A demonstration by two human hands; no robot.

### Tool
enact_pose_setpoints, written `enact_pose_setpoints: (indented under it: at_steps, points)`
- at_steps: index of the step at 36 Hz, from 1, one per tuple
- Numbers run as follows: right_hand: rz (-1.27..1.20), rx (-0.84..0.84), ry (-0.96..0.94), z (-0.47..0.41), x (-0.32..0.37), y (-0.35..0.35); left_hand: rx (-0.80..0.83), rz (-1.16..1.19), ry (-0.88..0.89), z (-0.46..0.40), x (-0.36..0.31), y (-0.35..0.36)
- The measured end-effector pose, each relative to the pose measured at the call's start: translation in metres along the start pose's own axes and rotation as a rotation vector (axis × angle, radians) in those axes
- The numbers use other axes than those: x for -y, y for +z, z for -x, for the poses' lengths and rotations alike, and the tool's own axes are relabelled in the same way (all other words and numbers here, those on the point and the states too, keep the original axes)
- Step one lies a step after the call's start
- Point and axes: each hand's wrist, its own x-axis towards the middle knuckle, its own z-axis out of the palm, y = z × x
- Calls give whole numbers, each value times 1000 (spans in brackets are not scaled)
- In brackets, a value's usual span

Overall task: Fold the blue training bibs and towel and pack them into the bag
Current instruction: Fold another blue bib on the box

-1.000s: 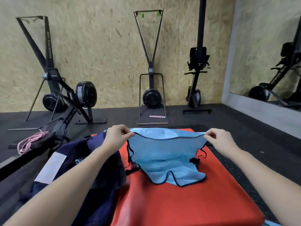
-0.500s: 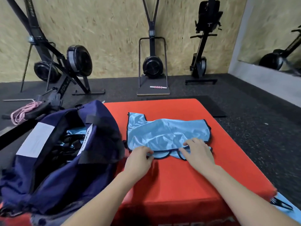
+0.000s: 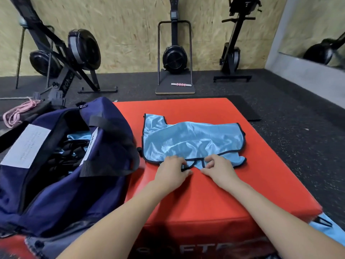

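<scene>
Left hand point(image 3: 172, 170) and right hand point(image 3: 217, 168) pinch near edge of blue bib point(image 3: 192, 139), middle of frame, on red box point(image 3: 214, 199); navy bag point(image 3: 61, 165) at left.

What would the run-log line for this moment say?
step: folding bib | left hand: pinches bib near edge | right hand: pinches same edge | bib: on red box | bag: open

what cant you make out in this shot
All from the head view:
- Bag contents: dark inside, only a blue scrap and black straps show.
- White label on the bag: print too small to read.
- Blue cloth at lower right: cut off by the frame edge and the red box.
- Bib near edge: covered by the left hand and right hand.
</scene>
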Motion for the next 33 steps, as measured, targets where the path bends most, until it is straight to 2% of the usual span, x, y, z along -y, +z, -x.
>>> enact_pose_setpoints:
  at_steps: [5, 8, 17, 24, 28, 33]
  points:
    - [-89, 73, -126, 8, -3, -8, -52, -82, 32, 3, 0, 1]
    - [-38, 106, -221, 12, -8, -15, -53, -27, 45, 4, 1, 0]
    - [25, 101, -348, 22, -22, -30, 34, -17, 63, 16, 12, 0]
    - [107, 151, -411, 35, -30, -45, 33, 5, 178, 43, 38, -17]
    - [148, 200, -421, 43, -37, -47, 23, -49, 278, 63, 53, -33]
    - [144, 200, -457, 58, -34, -38, 18, -195, 220, 83, 74, -52]
